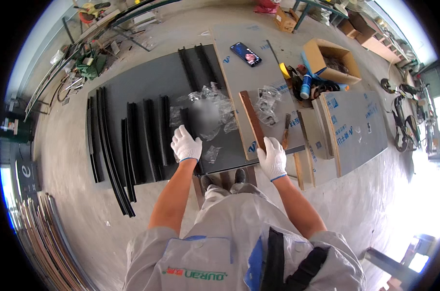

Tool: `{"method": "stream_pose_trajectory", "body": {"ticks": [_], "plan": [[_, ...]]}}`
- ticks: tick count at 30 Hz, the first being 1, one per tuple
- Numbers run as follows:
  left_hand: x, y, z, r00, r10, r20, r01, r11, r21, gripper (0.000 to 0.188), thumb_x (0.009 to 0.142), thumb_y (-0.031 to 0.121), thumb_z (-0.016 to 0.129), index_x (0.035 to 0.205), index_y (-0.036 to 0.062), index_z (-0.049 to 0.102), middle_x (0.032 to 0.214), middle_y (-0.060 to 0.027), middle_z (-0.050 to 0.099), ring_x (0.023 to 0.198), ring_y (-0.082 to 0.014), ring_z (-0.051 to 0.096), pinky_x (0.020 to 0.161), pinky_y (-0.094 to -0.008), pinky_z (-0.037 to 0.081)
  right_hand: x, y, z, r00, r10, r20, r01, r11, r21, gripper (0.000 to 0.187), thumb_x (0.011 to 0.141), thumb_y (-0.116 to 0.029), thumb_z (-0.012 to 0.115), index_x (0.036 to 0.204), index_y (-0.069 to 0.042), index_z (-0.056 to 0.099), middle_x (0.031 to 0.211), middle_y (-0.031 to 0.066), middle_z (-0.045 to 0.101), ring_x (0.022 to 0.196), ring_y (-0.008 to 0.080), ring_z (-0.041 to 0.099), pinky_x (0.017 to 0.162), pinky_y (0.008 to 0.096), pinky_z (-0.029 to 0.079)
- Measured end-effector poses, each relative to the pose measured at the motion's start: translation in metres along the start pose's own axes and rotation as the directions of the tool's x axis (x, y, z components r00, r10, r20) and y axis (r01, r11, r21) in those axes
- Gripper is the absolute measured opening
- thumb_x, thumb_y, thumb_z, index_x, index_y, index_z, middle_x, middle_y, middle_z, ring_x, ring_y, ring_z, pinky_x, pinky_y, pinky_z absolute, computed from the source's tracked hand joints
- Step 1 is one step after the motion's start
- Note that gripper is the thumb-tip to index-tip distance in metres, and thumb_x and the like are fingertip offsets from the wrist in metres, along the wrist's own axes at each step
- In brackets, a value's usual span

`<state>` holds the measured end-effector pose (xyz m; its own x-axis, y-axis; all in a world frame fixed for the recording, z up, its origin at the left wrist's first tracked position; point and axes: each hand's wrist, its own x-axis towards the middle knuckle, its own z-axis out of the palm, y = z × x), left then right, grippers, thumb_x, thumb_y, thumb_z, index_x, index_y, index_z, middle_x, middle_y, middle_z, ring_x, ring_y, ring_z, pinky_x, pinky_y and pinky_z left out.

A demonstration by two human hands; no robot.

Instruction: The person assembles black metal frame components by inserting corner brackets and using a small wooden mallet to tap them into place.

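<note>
Beside clear bags [215, 109] (crumpled), left hand [186, 144]

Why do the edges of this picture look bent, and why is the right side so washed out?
Head view: the fisheye lens curves straight lines near the rim, so the metal strips at lower left bow; black corners frame the circle. Daylight glare bleaches the floor at right. A patch over the plastic bags is smeared. Both gloved hands, left and right, look sharp.

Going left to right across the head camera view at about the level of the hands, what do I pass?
Curved black strips → straight black strips → left hand on the dark panel → brown wooden strip → right hand → grey boards with blue print → dark cables on the floor.
</note>
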<state>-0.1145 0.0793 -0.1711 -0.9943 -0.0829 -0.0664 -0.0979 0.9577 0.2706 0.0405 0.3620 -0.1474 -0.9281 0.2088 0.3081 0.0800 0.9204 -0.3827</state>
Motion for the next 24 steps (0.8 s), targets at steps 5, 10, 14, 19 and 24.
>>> {"method": "stream_pose_trajectory", "body": {"ticks": [5,10,14,19,24], "plan": [[-0.022,0.033,-0.004,0.914,0.324,-0.245,-0.359,0.927,-0.113,0.07,0.081,0.027,0.079,0.143,0.0045,0.055,0.148,-0.0193,0.054,0.139,-0.041,0.049,0.115,-0.0536,0.039,0.058,0.039,0.013,0.94,0.34,0.033,-0.342,0.939,0.035,0.058,0.095,-0.031,0.071,0.142,-0.001,0.055,0.129,0.0264,0.066,0.11,0.0461,0.069,0.093,0.0529,0.057],[-0.058,0.072,-0.004,0.902,0.405,-0.151,-0.432,0.824,-0.367,0.052,0.082,0.023,0.08,0.128,0.004,0.065,0.139,-0.0189,0.062,0.132,-0.0411,0.057,0.111,-0.052,0.045,0.12,0.057,0.018,0.725,0.628,0.284,-0.628,0.772,-0.103,0.062,0.087,-0.031,0.075,0.141,-0.004,0.058,0.118,0.0279,0.073,0.106,0.0451,0.072,0.093,0.0521,0.058],[-0.07,0.07,-0.01,0.904,0.427,-0.006,-0.344,0.72,-0.603,0.041,0.085,0.019,0.077,0.121,0.0022,0.07,0.121,-0.0177,0.072,0.109,-0.0343,0.071,0.093,-0.0446,0.058,0.101,0.062,-0.015,0.799,0.545,0.254,-0.592,0.787,0.174,0.025,0.083,-0.029,0.075,0.092,-0.006,0.08,0.097,0.0188,0.078,0.099,0.0387,0.075,0.087,0.0457,0.058],[-0.079,0.107,-0.048,0.827,0.561,-0.038,-0.455,0.627,-0.632,0.039,0.086,0.019,0.079,0.122,0.0039,0.072,0.115,-0.018,0.073,0.108,-0.035,0.072,0.096,-0.0454,0.056,0.063,0.006,-0.053,0.965,0.108,0.237,-0.141,0.982,0.126,0.013,0.088,-0.021,0.071,0.086,-0.009,0.078,0.091,0.016,0.074,0.09,0.0388,0.072,0.08,0.0504,0.057],[-0.07,0.089,-0.041,0.601,0.776,0.194,-0.727,0.631,-0.27,0.018,0.091,0.027,0.073,0.091,0.0093,0.075,0.097,-0.0112,0.074,0.097,-0.0342,0.071,0.087,-0.0484,0.055,0.036,-0.038,-0.031,0.92,-0.136,0.368,0.077,0.983,0.169,0.012,0.093,-0.022,0.069,0.094,-0.01,0.073,0.091,0.0133,0.072,0.09,0.0379,0.07,0.08,0.051,0.057]]}}
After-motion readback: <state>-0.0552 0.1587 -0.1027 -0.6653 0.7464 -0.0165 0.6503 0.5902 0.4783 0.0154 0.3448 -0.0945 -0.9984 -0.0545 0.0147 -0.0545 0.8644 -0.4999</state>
